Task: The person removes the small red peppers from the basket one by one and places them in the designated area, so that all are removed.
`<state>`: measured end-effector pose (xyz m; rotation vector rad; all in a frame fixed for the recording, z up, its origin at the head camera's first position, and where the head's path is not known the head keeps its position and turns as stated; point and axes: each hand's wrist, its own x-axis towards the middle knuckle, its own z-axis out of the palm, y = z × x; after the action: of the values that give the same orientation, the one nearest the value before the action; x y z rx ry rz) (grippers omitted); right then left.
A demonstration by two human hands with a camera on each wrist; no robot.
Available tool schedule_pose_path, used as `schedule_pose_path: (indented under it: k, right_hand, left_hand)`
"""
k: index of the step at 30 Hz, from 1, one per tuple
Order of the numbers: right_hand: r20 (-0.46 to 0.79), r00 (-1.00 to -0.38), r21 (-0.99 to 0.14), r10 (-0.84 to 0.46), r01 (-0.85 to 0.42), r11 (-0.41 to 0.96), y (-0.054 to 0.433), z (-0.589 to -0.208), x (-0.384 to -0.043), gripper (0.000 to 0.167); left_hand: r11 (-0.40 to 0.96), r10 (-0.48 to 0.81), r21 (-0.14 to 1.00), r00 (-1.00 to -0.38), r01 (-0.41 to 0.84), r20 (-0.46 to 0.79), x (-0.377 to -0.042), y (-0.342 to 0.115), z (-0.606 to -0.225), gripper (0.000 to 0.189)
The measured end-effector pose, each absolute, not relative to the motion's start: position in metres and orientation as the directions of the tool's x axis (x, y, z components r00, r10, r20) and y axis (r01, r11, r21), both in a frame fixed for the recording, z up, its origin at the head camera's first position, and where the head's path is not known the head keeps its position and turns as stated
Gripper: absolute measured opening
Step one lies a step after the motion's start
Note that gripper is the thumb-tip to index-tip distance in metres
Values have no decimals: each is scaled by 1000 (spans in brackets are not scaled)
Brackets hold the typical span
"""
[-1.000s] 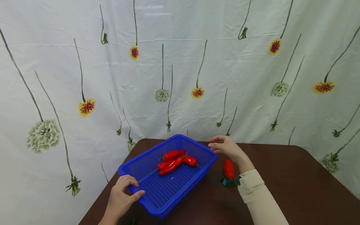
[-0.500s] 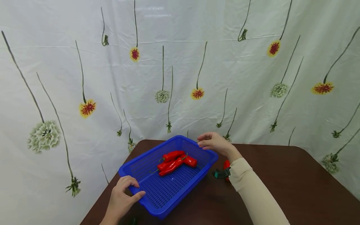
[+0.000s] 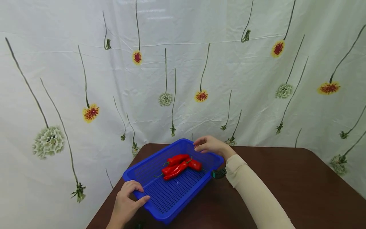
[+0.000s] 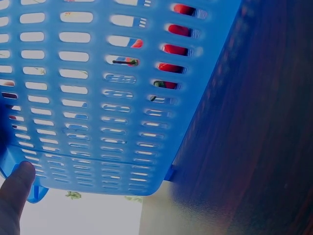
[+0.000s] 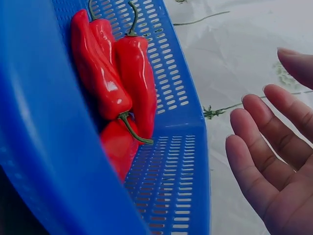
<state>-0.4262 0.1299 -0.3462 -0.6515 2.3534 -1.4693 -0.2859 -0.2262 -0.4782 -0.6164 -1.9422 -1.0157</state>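
Note:
A blue plastic basket (image 3: 171,194) sits at an angle on the brown table, with several red peppers (image 3: 177,165) with green stems heaped toward its far side. My left hand (image 3: 125,198) grips the basket's near-left end, fingers curled over the rim and thumb on the inner side. In the left wrist view one finger (image 4: 19,183) is seen against the slotted basket wall. Above the far right end of the basket is my right hand (image 3: 210,144), holding nothing. Its spread, relaxed fingers (image 5: 244,129) show in the right wrist view, apart from the rim.
The dark brown table (image 3: 286,184) extends to the right of the basket. A white cloth with printed flowers (image 3: 183,79) hangs behind it. A dark strap with a small device (image 3: 218,173) is on my right wrist.
My right hand has moved left, from beside the basket's far right corner to above its far end. A red pepper on the table is now hidden behind my right forearm. My left hand keeps its grip.

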Motion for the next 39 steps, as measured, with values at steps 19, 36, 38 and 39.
schedule_pose_path:
  k: [19, 36, 38, 39]
  right_hand:
    - [-77, -844, -880, -530, -192, 434, 106, -353, -451, 39]
    - [-94, -863, -858, -497, -184, 480, 82, -358, -460, 50]
    - [-90, -867, -848, -491, -191, 494, 81, -360, -462, 50]
    - [-86, -869, -842, -487, -197, 501, 81, -362, -463, 50]
  left_hand:
    - [556, 37, 430, -538, 711, 842, -289, -224, -484, 47]
    - [567, 30, 430, -539, 703, 842, -285, -226, -480, 45]
    - [562, 20, 439, -542, 701, 840, -287, -224, -481, 45]
    - [564, 17, 442, -544, 698, 839, -287, -222, -481, 45]
